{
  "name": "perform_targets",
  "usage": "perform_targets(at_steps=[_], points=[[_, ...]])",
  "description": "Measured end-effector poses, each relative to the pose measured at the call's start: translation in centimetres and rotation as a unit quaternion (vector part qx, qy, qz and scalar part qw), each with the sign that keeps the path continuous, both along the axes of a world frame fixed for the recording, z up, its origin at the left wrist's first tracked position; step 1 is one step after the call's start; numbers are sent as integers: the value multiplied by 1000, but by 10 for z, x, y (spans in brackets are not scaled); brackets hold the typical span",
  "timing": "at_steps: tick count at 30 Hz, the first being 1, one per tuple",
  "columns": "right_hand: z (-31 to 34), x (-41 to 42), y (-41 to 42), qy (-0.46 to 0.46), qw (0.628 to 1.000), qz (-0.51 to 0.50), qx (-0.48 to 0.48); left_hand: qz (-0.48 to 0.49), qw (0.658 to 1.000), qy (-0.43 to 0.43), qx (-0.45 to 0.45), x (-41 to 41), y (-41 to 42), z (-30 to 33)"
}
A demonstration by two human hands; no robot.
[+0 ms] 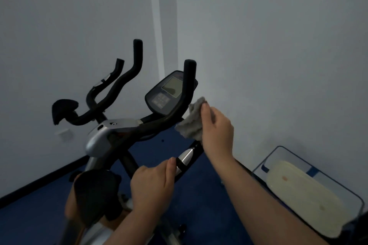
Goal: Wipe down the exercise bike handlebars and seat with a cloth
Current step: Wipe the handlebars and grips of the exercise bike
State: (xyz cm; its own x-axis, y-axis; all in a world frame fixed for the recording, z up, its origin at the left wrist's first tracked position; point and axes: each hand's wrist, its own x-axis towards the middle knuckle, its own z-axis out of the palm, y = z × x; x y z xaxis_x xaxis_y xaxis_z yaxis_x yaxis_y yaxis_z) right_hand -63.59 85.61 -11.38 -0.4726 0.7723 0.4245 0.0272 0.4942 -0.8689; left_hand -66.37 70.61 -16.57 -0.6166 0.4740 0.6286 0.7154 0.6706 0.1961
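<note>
Right hand [216,127] fingers clutch grey cloth [192,123] against handlebar [179,103]; left hand [153,187] grips lower bar [188,160]

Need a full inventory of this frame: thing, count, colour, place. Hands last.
black curved handlebars: several prongs, black, centre, rising toward the wall
console with grey screen: 1, black, between the right-side prongs
silver metal stem housing: 1, silver, below the bars
black padded elbow rest: 1, black, left
black bike seat: 1, black, lower left
crumpled grey cloth: 1, grey, against the right bar
clear plastic bin: 1, clear, cream contents, lower right
blue floor: bottom
left hand: grips the near bar by its silver sensor
right hand: holds the cloth
</note>
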Motion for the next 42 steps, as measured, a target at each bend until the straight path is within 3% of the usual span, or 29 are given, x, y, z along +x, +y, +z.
perform_targets(at_steps=[1, 3, 5, 7, 8, 10, 11, 12, 13, 15, 17, 18, 19, 20, 22, 24, 25, 31, 34, 37, 39, 42], points=[[-5, 5, -3, 15, 995, -9, 94, 0, 1000, 4, 9, 0, 1, -2], [-4, 9, 12, -9, 945, 26, 325, -5, 1000, 15, 24, -2, 1, -7], [16, 5, 40, -95, 878, 183, 432, -1, 999, 14, 30, -2, 2, -8], [34, 0, 59, -177, 847, 293, 406, 8, 999, 21, 29, 0, 3, -7], [33, -1, 60, -163, 869, 303, 355, 9, 999, 19, 29, 2, 3, -6], [18, 1, 40, -35, 955, 254, 149, 7, 1000, 7, 21, 3, 3, -5], [6, 1, 23, 50, 978, 200, 34, 8, 1000, 2, 18, 4, 3, -5], [-4, 1, 9, 122, 981, 146, -34, 10, 1000, 2, 17, 4, 4, -4], [-9, 0, 2, 153, 983, 100, -26, 13, 1000, 3, 19, 4, 4, -4], [-8, -2, 13, 102, 975, 65, 187, 17, 1000, 2, 19, 4, 3, -7], [6, -1, 41, 29, 889, 146, 434, 17, 1000, 1, 24, 4, 3, -9], [13, -2, 52, -5, 857, 204, 474, 20, 999, 4, 28, 4, 2, -9], [16, -4, 57, -31, 855, 236, 461, 24, 999, 2, 29, 4, 3, -8], [13, -4, 54, -33, 884, 234, 403, 26, 999, -5, 30, 4, 4, -8], [5, -1, 28, 58, 970, 178, 154, 20, 999, -21, 31, 6, 5, -7], [-9, 1, 4, 168, 974, 121, -92, 15, 999, -26, 24, 6, 4, -8], [-11, -1, 0, 199, 962, 108, -153, 13, 999, -31, 23, 6, 4, -8], [5, -4, 12, 202, 959, 140, -139, 2, 997, -80, 21, 5, 3, -4], [-2, -3, 0, 226, 944, 89, -224, -20, 989, -144, 19, 3, -1, -7], [-10, -4, -18, 290, 907, 63, -299, -65, 959, -276, 19, -3, -10, 0], [-7, -4, -19, 291, 911, 79, -281, -113, 936, -327, -68, -15, -21, 14], [7, -4, -3, 181, 966, 77, -170, -173, 938, -207, -219, -46, -41, 36]])
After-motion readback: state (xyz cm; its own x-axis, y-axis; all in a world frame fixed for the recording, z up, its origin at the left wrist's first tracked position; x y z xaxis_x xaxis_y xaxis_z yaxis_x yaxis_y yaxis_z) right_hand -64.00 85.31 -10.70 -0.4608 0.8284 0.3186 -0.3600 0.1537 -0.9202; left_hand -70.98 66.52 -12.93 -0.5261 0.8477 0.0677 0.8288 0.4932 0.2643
